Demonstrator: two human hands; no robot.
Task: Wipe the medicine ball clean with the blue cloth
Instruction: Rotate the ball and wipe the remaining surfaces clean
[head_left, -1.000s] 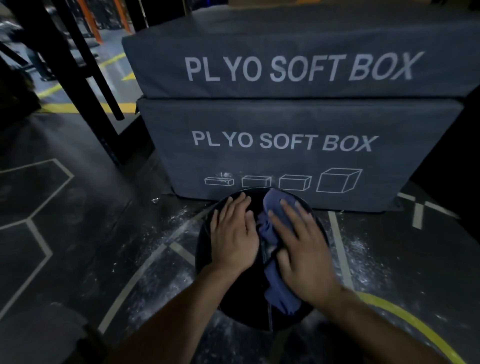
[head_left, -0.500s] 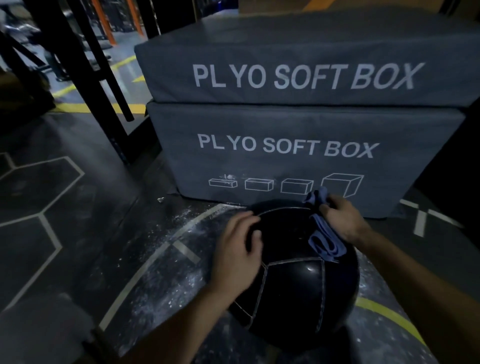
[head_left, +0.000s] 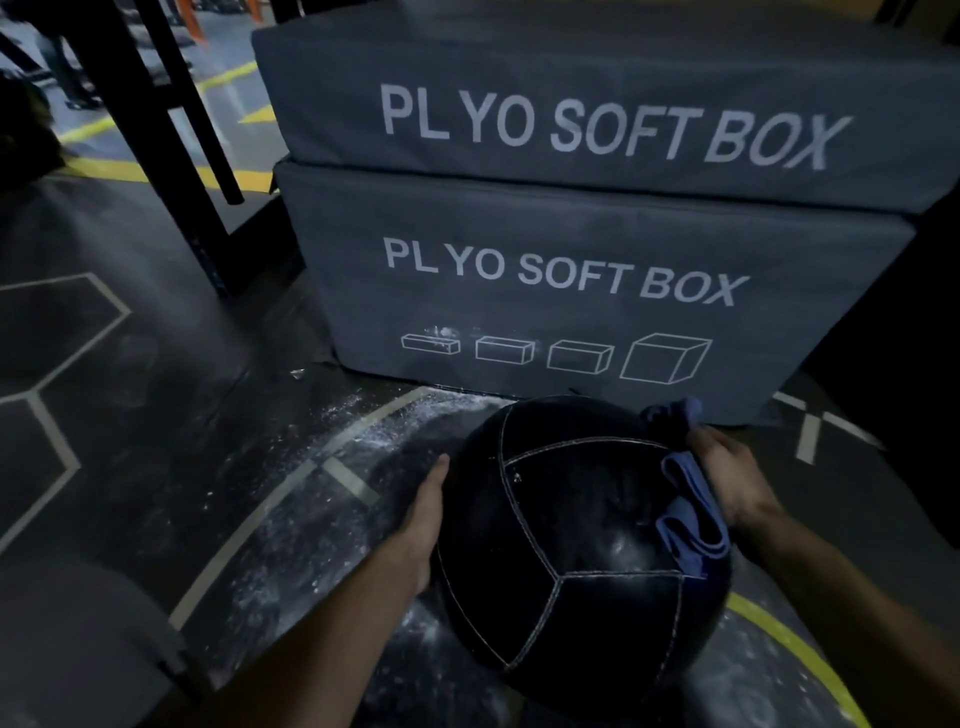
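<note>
One medicine ball (head_left: 576, 551), one blue cloth (head_left: 693, 519), two stacked plyo boxes (head_left: 571, 291), two hands (head_left: 735, 475).

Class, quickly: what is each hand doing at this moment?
Left hand: open, pressed flat against the medicine ball.
Right hand: fingers gripping the blue cloth against the ball.

Black medicine ball (head_left: 566, 551) on a dusty dark floor (head_left: 218, 467), left hand (head_left: 426, 519) flat against its left side, right hand (head_left: 732, 478) holding a blue cloth (head_left: 693, 519) to its right side, two stacked grey boxes (head_left: 571, 249) behind
</note>
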